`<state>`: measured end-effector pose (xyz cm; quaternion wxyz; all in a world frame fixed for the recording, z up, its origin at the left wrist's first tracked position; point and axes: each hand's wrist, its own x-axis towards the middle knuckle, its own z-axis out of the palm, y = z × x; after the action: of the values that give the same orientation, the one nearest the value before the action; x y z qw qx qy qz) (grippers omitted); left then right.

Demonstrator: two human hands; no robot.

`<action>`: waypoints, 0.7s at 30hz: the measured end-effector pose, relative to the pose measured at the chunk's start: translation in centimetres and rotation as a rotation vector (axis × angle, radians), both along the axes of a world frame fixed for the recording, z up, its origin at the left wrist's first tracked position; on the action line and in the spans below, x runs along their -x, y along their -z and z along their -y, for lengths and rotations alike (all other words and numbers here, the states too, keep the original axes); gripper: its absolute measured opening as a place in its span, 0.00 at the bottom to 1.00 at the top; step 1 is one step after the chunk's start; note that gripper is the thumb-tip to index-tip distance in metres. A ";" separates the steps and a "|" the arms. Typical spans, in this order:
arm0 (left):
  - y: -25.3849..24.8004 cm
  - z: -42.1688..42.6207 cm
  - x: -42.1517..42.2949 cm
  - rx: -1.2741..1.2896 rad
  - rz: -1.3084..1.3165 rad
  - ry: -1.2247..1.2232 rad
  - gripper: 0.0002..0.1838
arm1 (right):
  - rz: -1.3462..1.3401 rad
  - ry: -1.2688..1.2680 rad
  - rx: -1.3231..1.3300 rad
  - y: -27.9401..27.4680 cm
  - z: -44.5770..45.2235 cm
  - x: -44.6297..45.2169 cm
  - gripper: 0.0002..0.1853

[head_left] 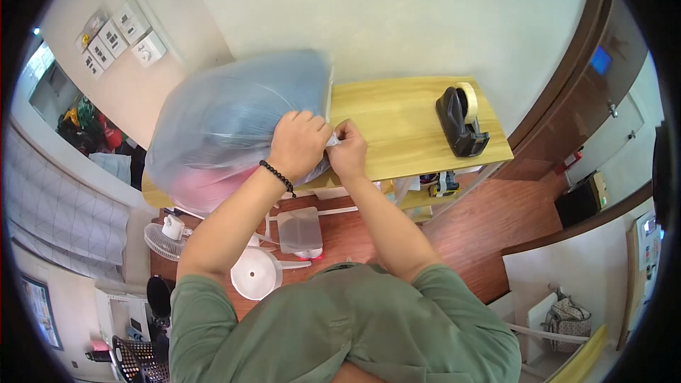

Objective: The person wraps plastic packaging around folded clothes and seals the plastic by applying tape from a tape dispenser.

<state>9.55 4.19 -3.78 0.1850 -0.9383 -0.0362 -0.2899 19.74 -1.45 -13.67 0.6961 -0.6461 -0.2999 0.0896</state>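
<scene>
Plastic bag (220, 117) left of tape dispenser (455, 122), neck bunched in L hand (301, 143), R hand (349, 152) pinching its end (looks tight); prob. could tear if yanked too hard

A bulging translucent plastic bag (213, 124), blue and pink inside, lies left on the yellow wooden bench (394, 117). Its gathered neck (333, 140) faces right.

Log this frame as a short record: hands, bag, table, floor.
left hand: clenched on the bag's gathered plastic; black bracelet on wrist
right hand: pinching the bag's bunched end
bag: see-through, bulging, blue and pink contents
table: yellowish wood; tape dispenser at right end
floor: reddish; fan at left
</scene>
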 end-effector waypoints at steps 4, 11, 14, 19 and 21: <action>0.7 -0.2 -0.3 0.007 0.037 0.038 0.02 | 0.049 0.053 0.105 -1.0 -0.2 -0.1 0.09; 1.3 0.9 1.9 0.050 0.141 0.116 0.12 | 0.111 -0.224 -0.089 0.7 0.0 -2.0 0.16; 3.0 5.9 6.5 0.185 0.170 0.175 0.18 | -0.050 -0.668 -0.009 0.2 3.6 -3.6 0.32; 7.1 8.1 19.9 0.147 0.746 0.118 0.24 | 0.065 -0.682 -0.309 -4.5 7.7 -4.5 0.40; 2.8 4.7 24.0 0.230 1.157 -0.220 0.23 | 0.086 -0.470 -0.483 -11.0 6.4 -4.4 0.36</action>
<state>-14.49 -0.56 -6.58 0.0613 -0.6330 -0.2590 -0.7270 24.13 -7.83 -2.63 0.7762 -0.3789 -0.4821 0.1466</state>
